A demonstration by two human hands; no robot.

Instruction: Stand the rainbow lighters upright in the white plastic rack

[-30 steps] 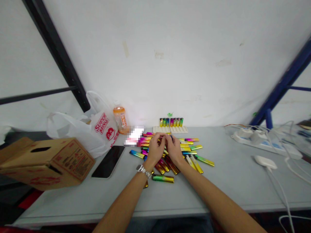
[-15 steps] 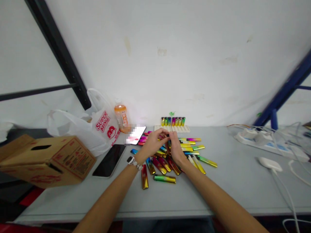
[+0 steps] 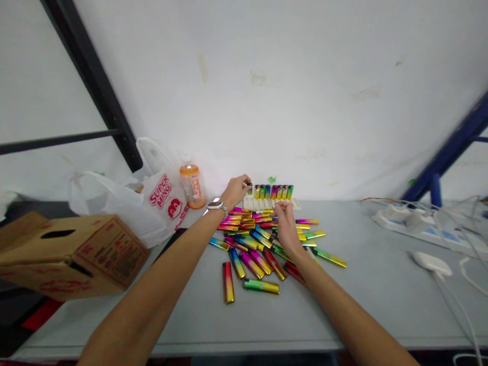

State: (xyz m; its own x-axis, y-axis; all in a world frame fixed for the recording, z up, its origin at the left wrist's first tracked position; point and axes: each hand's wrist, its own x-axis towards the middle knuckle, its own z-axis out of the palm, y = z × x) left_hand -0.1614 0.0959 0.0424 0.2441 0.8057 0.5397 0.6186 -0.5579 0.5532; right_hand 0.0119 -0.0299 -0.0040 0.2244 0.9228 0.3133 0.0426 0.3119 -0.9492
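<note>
My left hand (image 3: 236, 191) is closed around the top of a lighter (image 3: 250, 190), which stands upright at the left end of the cream holed tray (image 3: 295, 204). Beside it, a row of upright metallic lighters (image 3: 268, 191) runs along the back of that tray. My right hand (image 3: 286, 223) hovers over the pile by the tray's front edge, its fingertips pinched together; whatever they may hold is hidden. Around and below it lies a loose pile of shiny multicoloured lighters (image 3: 250, 263). A red-and-gold lighter (image 3: 228, 282) and a green-and-gold one (image 3: 261, 286) lie nearest me.
On the left are a cardboard box (image 3: 76, 254), a white plastic bag (image 3: 125, 208) and an orange drink bottle (image 3: 191, 184). A dark tablet (image 3: 170, 245) is partly under my left arm. A power strip (image 3: 419, 226) and a white charger (image 3: 431, 263) with cables lie right.
My hands have parted from over the pile. The left has moved up to the tray's left end with a lighter; the right has shifted slightly right. The view has shifted a little.
</note>
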